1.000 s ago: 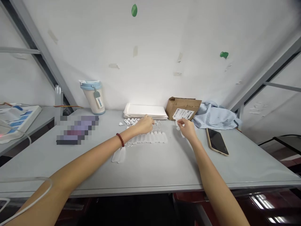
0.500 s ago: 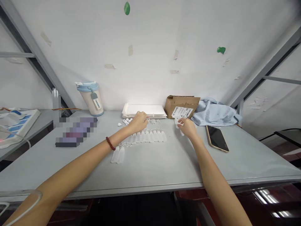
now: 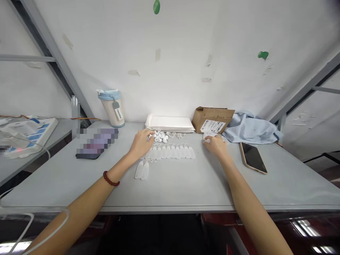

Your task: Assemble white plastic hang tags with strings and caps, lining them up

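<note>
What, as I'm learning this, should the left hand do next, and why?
Probably the left hand should pinch one of the small white pieces: it is at the pile's left edge, while the right hand is at translucent pieces near the box.

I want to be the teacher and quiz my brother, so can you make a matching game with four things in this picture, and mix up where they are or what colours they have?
Things:
1. Left hand
2. Right hand
3. Row of frosted pieces
4. Cup

Clues:
A. Pale body with a blue lid
B. Just in front of the cardboard box
C. Lined up side by side on the table
D. At the left edge of the pile of small white parts

Right pairs: 1-D, 2-B, 3-C, 4-A
</note>
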`<state>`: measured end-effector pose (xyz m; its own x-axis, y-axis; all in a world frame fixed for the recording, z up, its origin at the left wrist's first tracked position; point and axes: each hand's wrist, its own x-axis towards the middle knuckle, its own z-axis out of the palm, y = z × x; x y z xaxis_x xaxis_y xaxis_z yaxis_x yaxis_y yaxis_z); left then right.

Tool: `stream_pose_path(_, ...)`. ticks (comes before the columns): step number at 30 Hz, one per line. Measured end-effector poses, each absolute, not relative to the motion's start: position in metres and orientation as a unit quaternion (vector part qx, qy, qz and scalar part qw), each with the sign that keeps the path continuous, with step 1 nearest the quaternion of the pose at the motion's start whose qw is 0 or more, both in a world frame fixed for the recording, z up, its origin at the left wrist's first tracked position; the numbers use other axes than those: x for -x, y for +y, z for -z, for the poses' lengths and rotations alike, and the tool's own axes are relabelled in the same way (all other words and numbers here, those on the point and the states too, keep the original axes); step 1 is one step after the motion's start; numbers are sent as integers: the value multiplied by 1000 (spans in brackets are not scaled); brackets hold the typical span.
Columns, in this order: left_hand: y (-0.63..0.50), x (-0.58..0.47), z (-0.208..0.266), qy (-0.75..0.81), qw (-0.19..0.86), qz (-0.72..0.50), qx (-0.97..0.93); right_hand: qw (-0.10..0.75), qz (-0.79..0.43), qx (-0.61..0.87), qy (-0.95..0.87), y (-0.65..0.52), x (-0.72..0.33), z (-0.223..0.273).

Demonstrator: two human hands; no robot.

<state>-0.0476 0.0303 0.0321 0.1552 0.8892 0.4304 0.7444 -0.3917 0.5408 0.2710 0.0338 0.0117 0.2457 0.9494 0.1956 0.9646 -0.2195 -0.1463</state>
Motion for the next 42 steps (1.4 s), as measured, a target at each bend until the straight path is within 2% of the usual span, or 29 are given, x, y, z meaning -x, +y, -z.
stream_pose_path(6, 21, 37, -26, 503, 102, -368, -775, 95, 42, 774, -625, 32, -264, -10)
stream_pose_path(9, 16, 34, -26, 493, 109, -368, -781, 112, 59, 766, -630, 32, -260, -12)
stream_pose_path(11, 14, 33, -27, 485, 112, -368, -786, 174, 55, 747, -639, 30, -256, -15)
stream_pose_path(13, 12, 32, -28, 475, 110, -371, -790, 283, 1, 703, -652, 26, -249, -20)
stream_pose_path(15, 11, 31, -28, 467, 106, -374, -794, 394, -110, 634, -657, 20, -238, -26)
stream_pose_path(17, 9, 30, -28, 456, 102, -377, -800, 446, -230, 561, -658, 12, -224, -31)
stream_pose_path(19, 7, 29, -27, 438, 93, -380, -809, 431, -338, 507, -665, 3, -210, -35)
stream_pose_path(22, 4, 26, -26, 408, 71, -382, -826, 399, -412, 469, -671, -6, -195, -36)
stream_pose_path(42, -3, 21, -23, 357, 78, -363, -857, 373, -443, 437, -688, -12, -185, -35)
